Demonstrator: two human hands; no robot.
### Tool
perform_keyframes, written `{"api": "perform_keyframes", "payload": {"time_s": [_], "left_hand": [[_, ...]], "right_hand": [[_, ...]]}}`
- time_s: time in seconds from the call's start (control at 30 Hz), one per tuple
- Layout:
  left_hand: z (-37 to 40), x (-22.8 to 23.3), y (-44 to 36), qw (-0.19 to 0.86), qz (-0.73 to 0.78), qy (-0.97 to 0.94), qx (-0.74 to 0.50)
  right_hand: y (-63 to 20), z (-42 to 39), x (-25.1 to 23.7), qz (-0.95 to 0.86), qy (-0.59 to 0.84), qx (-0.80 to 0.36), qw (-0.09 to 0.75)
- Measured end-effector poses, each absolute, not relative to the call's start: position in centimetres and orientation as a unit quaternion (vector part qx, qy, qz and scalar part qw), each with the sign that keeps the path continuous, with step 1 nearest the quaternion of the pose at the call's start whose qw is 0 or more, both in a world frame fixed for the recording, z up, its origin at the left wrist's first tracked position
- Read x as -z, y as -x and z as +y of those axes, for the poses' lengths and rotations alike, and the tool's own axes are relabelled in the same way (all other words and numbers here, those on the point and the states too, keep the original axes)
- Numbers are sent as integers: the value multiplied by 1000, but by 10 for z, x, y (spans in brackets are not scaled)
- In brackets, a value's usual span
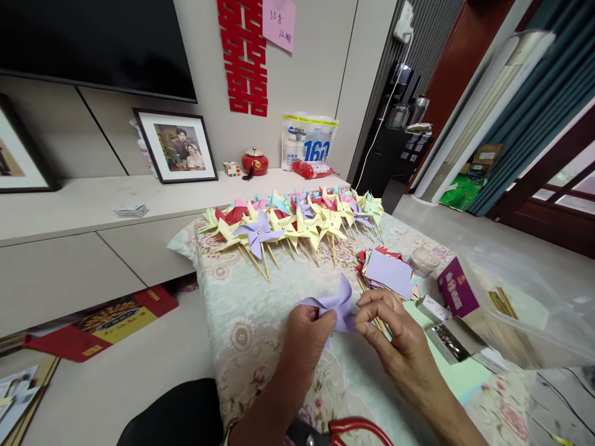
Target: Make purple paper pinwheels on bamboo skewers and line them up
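Note:
Both hands work on a purple paper pinwheel (338, 305) above the flowered tablecloth (246, 303). My left hand (304, 337) pinches its left blade. At the right side of the folded centre, my right hand (390, 328) grips the paper with fingertips pressed together. A thin wooden stick runs under my right fingers. Behind them lies a row of several finished pinwheels (297, 220) in yellow, purple, red, pink and blue, on sticks.
A stack of coloured paper squares (388, 271) lies right of the hands, with a round tape roll (424, 260), a purple box (458, 294), a small tin of pins (449, 341) and a clear plastic bag of sticks (515, 316). Red-handled scissors (357, 428) lie at the near edge.

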State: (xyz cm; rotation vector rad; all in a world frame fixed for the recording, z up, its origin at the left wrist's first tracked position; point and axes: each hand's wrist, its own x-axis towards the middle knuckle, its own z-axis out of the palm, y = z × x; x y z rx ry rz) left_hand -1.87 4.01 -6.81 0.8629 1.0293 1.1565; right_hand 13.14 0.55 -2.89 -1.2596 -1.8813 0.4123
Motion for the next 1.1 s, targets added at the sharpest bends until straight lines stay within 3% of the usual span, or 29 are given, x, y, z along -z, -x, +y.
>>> {"api": "perform_keyframes", "payload": {"time_s": [0.17, 0.5, 0.73, 1.1], "left_hand": [[37, 67, 12, 617, 464, -393, -499], [28, 67, 6, 635, 429, -383, -516], [28, 65, 5, 644, 429, -364, -519], [30, 74, 3, 628, 429, -387, -522]], "right_hand": [[-127, 3, 47, -725, 529, -152, 413], [-130, 6, 56, -675, 537, -239, 446], [-131, 5, 55, -710, 531, -173, 430], [-131, 5, 54, -698, 551, -186, 418]]}}
